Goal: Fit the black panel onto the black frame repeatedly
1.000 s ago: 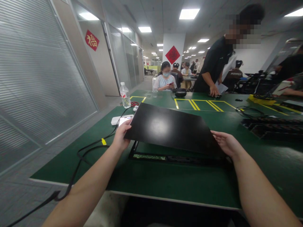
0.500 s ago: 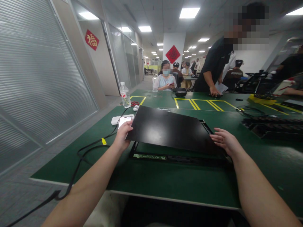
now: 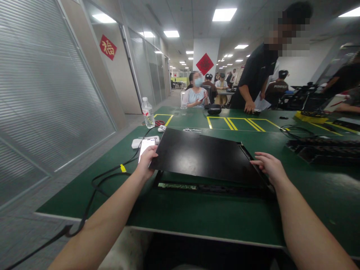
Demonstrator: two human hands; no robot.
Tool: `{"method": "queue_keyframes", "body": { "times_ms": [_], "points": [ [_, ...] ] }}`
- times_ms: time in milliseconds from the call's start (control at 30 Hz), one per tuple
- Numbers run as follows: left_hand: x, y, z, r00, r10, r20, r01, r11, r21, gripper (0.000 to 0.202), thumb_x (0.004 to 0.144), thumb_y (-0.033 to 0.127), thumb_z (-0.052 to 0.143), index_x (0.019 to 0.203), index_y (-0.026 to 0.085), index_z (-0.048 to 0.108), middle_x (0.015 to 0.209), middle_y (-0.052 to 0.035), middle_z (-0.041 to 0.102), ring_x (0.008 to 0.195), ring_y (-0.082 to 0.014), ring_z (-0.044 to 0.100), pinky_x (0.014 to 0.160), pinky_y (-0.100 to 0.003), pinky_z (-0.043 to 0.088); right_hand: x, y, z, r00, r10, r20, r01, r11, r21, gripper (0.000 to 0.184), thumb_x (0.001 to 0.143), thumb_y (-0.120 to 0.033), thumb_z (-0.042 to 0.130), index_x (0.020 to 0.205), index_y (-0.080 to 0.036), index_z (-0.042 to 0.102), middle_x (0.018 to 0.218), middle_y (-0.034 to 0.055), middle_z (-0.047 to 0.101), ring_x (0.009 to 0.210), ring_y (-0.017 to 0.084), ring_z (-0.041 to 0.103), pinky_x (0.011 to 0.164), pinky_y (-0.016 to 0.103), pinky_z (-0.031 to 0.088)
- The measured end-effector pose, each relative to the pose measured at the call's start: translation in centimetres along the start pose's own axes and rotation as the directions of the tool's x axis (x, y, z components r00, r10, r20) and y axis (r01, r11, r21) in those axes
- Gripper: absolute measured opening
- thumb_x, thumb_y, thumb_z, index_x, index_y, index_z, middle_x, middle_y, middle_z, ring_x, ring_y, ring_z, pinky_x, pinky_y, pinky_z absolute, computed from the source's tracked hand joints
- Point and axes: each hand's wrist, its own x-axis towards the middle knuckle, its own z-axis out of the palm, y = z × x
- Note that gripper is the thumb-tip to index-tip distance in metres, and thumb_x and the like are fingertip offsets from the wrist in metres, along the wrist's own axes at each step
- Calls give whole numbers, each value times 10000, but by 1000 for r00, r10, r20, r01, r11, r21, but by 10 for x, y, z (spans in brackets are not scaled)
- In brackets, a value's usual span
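A thin glossy black panel (image 3: 194,152) lies tilted over a black frame (image 3: 225,188), its left side raised and its right side low at the frame. Along the frame's near side shows a green circuit board strip (image 3: 177,186). My left hand (image 3: 147,159) is closed on the panel's left edge, thumb on top. Beside the right edge, my right hand (image 3: 268,165) has its fingers apart; whether the fingertips touch the frame's side I cannot tell. Just behind my left hand lies a phone with a lit screen (image 3: 146,143).
A water bottle (image 3: 148,113), a white power strip (image 3: 137,143) and black cables (image 3: 97,182) are at the left. Dark slotted parts (image 3: 323,150) lie at the right. Across the green table (image 3: 213,221), a standing person (image 3: 254,78) leans over it; another sits behind.
The panel's left side has lowered slightly. My right hand's fingers have bent and spread a little beside the right edge. My left hand keeps its hold.
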Motion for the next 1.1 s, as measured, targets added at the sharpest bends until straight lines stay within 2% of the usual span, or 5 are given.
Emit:
{"method": "queue_keyframes", "body": {
  "times_ms": [233, 400, 667, 833, 1100],
  "points": [
    [-1, -5, 4, 1000, -15, 11, 15, 1000, 11, 376, 443, 150, 629, 818, 170, 651, 672, 10, 661, 595, -175, 603, 531, -262, 462, 3, 5, -1, 999, -23, -26, 22, 998, -52, 288, 668, -320, 676, 918, -188, 730, 638, 71, 713, 559, 179, 634, 458, 228, 320],
    [-2, -8, 5, 1000, -5, 12, 5, 1000, 23, 356, 441, 154, 636, 795, 181, 657, 658, 17, 660, 591, -177, 606, 533, -266, 467, 5, 8, -3, 1000, -13, -18, 11, 997, -82, 332, 689, -382, 671, 953, -188, 723, 634, 74, 716, 589, 185, 630, 475, 232, 317],
    [-1, 1, 2, 1000, 16, -8, -16, 1000, 4, 409, 445, 169, 653, 854, 167, 655, 735, -7, 704, 663, -192, 633, 575, -268, 476, 4, 10, -2, 999, -34, 32, 37, 995, -97, 430, 715, -452, 669, 1037, -172, 725, 676, 103, 742, 563, 184, 610, 493, 255, 352],
    [-5, 0, 8, 1000, 11, -12, -11, 1000, 28, 418, 416, 171, 652, 833, 157, 659, 692, -10, 696, 641, -187, 615, 561, -263, 468, 18, 24, -6, 993, -116, 31, 120, 971, -206, 483, 777, -495, 627, 1105, -154, 725, 715, 113, 757, 599, 205, 659, 511, 273, 399],
    [-7, -9, 9, 1000, 3, 13, -3, 998, 60, 364, 447, 167, 654, 810, 178, 658, 684, 15, 684, 623, -167, 596, 561, -257, 463, 28, 32, -15, 989, -144, -37, 122, 929, -349, 484, 811, -526, 584, 1125, -188, 733, 726, 81, 762, 775, 272, 731, 656, 329, 503]
  ]
}}
